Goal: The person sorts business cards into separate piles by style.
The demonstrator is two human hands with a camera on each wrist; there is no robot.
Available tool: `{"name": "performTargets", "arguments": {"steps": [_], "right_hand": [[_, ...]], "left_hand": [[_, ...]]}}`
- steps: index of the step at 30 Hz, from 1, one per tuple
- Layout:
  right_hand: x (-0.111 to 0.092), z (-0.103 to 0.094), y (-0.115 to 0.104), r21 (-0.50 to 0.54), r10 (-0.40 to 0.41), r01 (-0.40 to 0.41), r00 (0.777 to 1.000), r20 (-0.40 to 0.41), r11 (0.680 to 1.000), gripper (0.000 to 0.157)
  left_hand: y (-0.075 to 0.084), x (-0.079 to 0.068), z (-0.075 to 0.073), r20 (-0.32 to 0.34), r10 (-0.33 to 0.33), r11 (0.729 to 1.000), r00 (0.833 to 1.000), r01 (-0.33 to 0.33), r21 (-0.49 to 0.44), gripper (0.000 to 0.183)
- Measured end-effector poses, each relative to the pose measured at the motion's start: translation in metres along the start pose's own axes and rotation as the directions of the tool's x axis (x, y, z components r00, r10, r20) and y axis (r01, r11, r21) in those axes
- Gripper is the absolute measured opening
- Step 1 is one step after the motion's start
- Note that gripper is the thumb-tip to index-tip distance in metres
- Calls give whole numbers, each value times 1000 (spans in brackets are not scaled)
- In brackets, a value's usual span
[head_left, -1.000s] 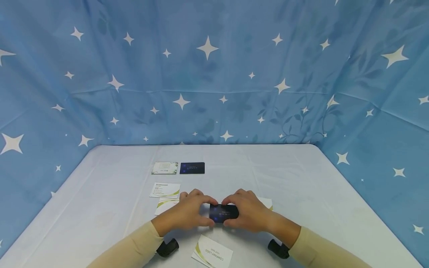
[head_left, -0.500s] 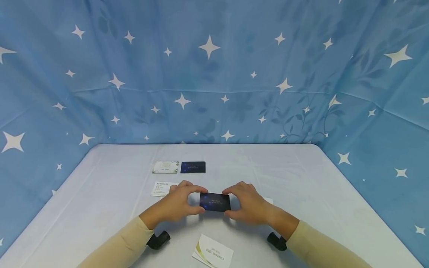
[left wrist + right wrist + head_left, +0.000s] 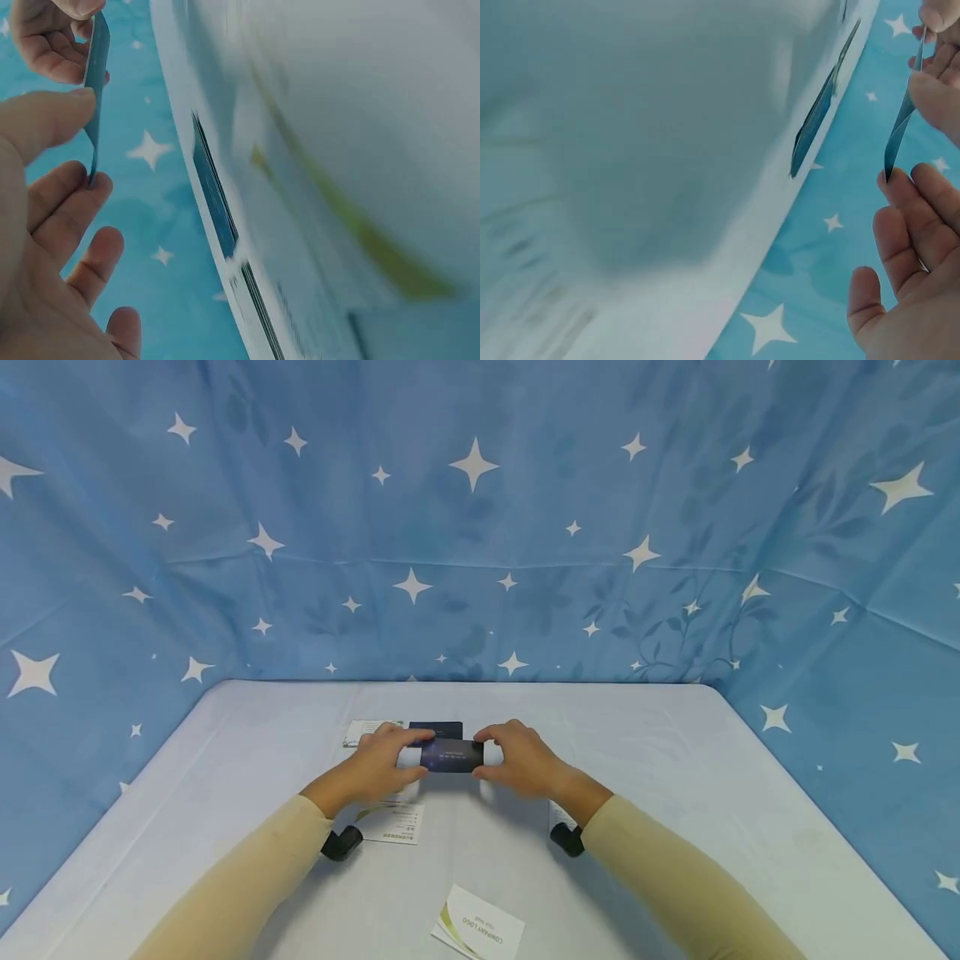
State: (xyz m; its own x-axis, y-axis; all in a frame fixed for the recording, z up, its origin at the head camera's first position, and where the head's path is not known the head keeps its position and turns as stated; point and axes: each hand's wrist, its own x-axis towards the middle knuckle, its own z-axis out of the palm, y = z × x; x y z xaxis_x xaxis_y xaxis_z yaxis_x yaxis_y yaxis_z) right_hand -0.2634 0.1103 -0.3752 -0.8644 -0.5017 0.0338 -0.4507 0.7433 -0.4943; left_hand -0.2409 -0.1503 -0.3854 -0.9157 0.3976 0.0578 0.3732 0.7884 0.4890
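Both hands hold a dark blue business card (image 3: 452, 757) between them, raised over the far part of the table. My left hand (image 3: 375, 764) pinches its left end between thumb and fingers, and my right hand (image 3: 525, 760) pinches the right end the same way. Seen nearly edge-on in the left wrist view, the card (image 3: 95, 82) looks thin, with the other fingers spread below it. Just behind the held card lies a dark stack of cards (image 3: 437, 728), partly covered in the head view. Beside it, a white leaf-bordered stack (image 3: 362, 732) is partly hidden by the left hand.
White cards with a green stripe (image 3: 396, 835) lie under the left forearm. Another white card (image 3: 557, 814) shows beside the right wrist. Near the front is a "COMPANY LOGO" card pile (image 3: 482, 922). A blue star-patterned curtain (image 3: 480, 527) hangs behind the white table (image 3: 637, 718).
Both hands have carried the dark card away from the body and slightly left, from mid-table to the far card stacks. White striped cards below have come into view.
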Motion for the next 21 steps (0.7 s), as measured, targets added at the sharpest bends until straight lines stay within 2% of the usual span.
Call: {"name": "performTargets", "arguments": {"steps": [3, 10, 14, 21], "right_hand": [[20, 4, -1, -29, 27, -27, 1000, 0, 999, 52], [55, 14, -2, -68, 80, -79, 997, 14, 995, 52], [67, 20, -3, -72, 124, -121, 992, 30, 990, 52], [77, 31, 0, -10, 157, -157, 987, 18, 988, 50]], "left_hand": [[-8, 13, -6, 25, -28, 998, 999, 27, 64, 60], [-25, 36, -14, 100, -97, 986, 990, 82, 143, 60], [-33, 46, -16, 127, -125, 980, 984, 102, 172, 59], [-45, 56, -11, 148, -159, 975, 976, 132, 177, 56]]}}
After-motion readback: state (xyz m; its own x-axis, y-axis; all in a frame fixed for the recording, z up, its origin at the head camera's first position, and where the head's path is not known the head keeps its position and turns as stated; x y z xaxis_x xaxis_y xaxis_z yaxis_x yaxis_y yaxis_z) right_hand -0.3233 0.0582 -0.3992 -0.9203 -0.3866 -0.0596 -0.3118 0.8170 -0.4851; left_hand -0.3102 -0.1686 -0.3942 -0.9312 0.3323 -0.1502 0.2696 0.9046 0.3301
